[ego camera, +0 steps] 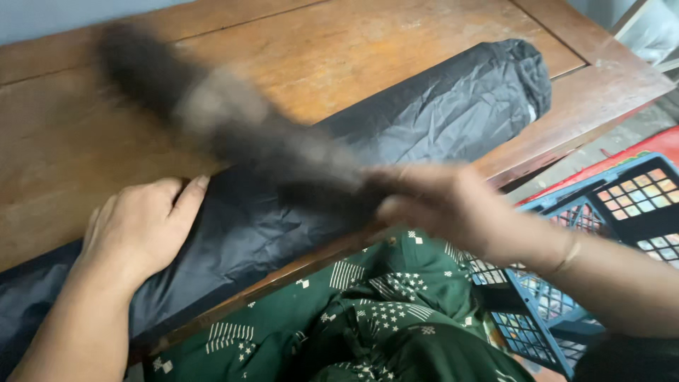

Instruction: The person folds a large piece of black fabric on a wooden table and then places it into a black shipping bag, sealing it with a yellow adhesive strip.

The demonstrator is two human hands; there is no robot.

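A long rolled bundle of black fabric (438,106) lies slantwise across the brown wooden table (85,141). My left hand (138,226) rests flat on the bundle's near left part, fingers spread. My right hand (442,205) is closed around one end of a dark, motion-blurred long object (219,117) that stretches up and left over the bundle. The blur hides what that object is.
A blue plastic crate (601,212) with a grid wall stands at the right, below the table edge. Green patterned cloth (382,311) covers my lap in front. Something red (658,141) lies past the crate.
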